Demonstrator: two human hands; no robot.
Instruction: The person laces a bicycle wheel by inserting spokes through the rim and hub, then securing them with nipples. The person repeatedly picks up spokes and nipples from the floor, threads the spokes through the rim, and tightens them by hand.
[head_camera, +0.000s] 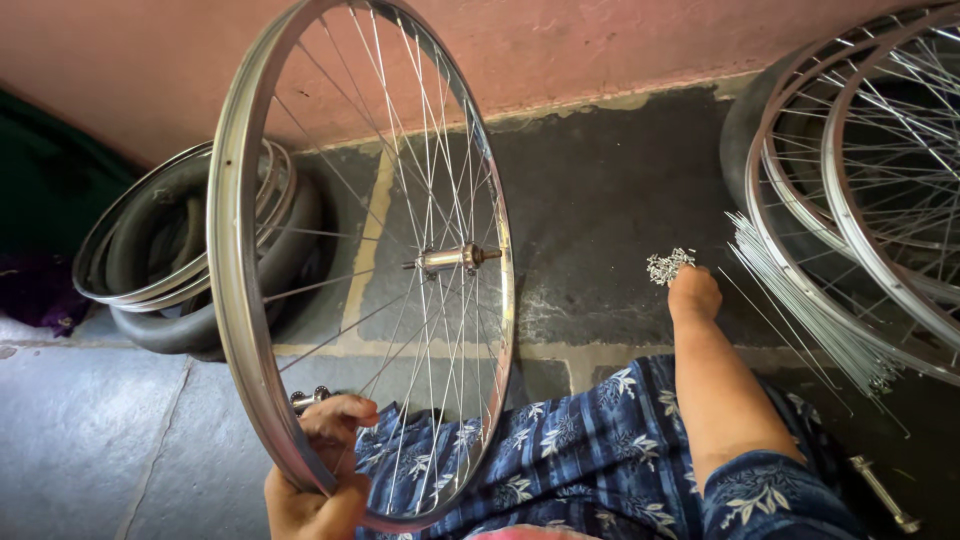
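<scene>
Spoked wheel stands upright, left-centre of frame, rim edge-on toward me, hub with its axle sitting mid-frame. My left hand at bottom left has it: fingers wrapped tight round the lower rim, thumb side over the edge, grip fully closed on the metal. Wheel's bottom arc sits against my lap, over the blue floral cloth.

My right hand is stretched out to right of centre, down on the dark stone floor, at a small heap of spoke nipples. Fingers point away from me and are curled under; I can't tell if they've pinched anything or how far they're closed.

Loose spokes lie fanned just right of that hand. More built wheels are stacked at the right edge. Upper left: bare rims with a black tyre on the floor beside the pink wall. A spare axle lies at bottom right.
</scene>
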